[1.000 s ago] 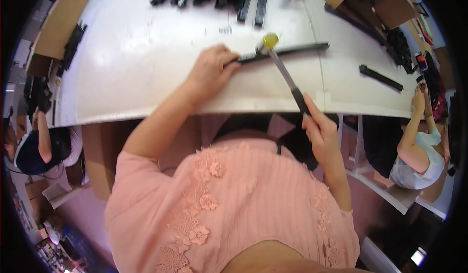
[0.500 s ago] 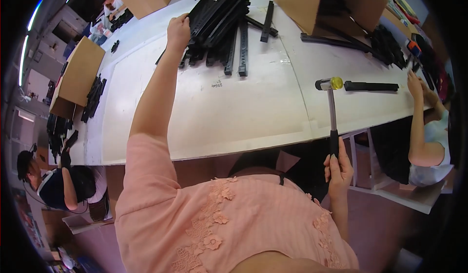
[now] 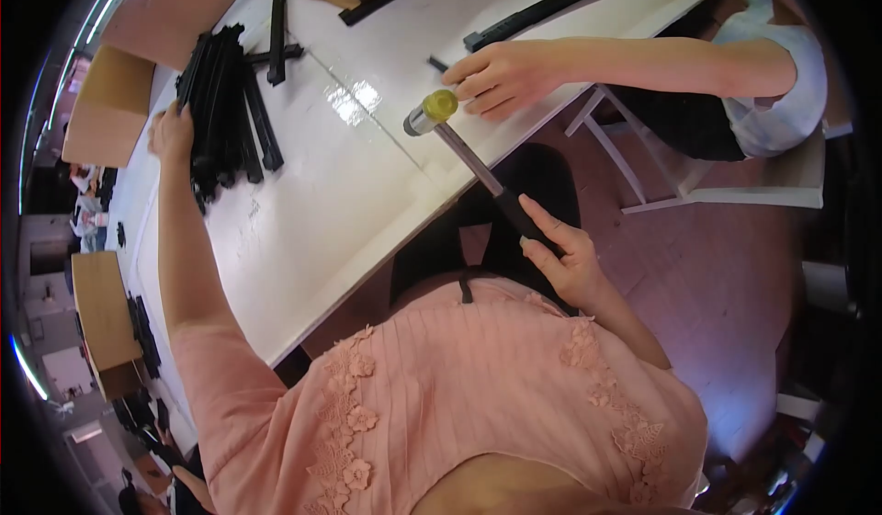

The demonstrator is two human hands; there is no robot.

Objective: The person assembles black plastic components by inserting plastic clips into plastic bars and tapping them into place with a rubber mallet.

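My right hand [image 3: 565, 258] grips the black handle of a small mallet [image 3: 473, 161], held up over the table's near edge. Its metal head carries a yellow face on one side and a dark face on the other. At the left, my left hand [image 3: 171, 134] is closed at the edge of a pile of long black plastic strips [image 3: 220, 111]. It seems to hold one strip there, though the fingers partly hide it. A co-worker's hand [image 3: 505, 79] reaches in just beyond the mallet head, near a small dark piece [image 3: 437, 63].
A single black strip [image 3: 537, 11] lies on the white table [image 3: 312, 230] at the far right. Cardboard boxes [image 3: 110, 106] stand along the left and back. The co-worker sits on the right by a white-framed stool [image 3: 735, 193]. Another person is at the lower left.
My view has turned to the right. The co-worker's hand has come across toward the mallet head. The mallet stays in my right hand, now tilted left; my left hand remains by the pile.
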